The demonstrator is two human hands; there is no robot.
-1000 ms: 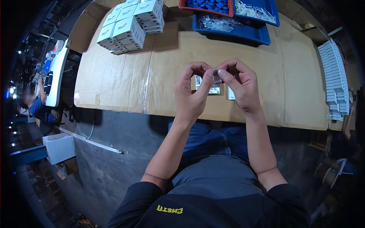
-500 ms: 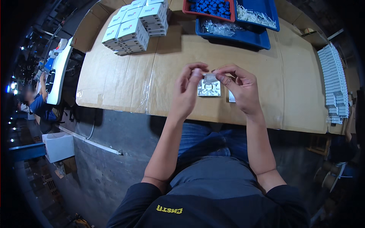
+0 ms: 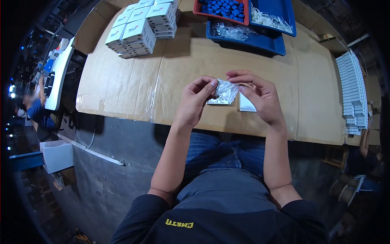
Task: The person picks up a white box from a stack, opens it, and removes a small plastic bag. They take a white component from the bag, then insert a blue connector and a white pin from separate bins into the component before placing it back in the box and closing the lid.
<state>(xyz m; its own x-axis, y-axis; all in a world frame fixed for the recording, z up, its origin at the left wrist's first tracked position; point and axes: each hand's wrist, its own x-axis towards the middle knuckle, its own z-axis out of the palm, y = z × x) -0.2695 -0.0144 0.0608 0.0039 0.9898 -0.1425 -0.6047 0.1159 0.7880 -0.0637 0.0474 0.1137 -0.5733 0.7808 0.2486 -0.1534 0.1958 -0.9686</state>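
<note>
A small clear plastic bag (image 3: 226, 92) is stretched between my two hands above the table. My left hand (image 3: 196, 99) pinches its left edge between thumb and fingers. On the other side, my right hand (image 3: 260, 94) grips the bag's right edge with thumb and bent fingers. What lies inside the bag, if anything, is too small to make out. Beneath it, a white square piece (image 3: 213, 103) rests on the cardboard, mostly covered by the bag. A flat white panel (image 3: 246, 104) lies to its right, partly behind my right hand.
White boxes (image 3: 136, 32) are stacked at the far left. Beyond my hands stand a red tray (image 3: 198, 9) of blue parts, a blue tray (image 3: 280, 48) with clear bags and another blue tray (image 3: 291, 18) with white pieces. White units (image 3: 352, 87) are piled along the right edge.
The bag has spread out and now hangs larger between my hands, covering more of the white square piece. My right hand has moved slightly off the white panel, showing more of it.
</note>
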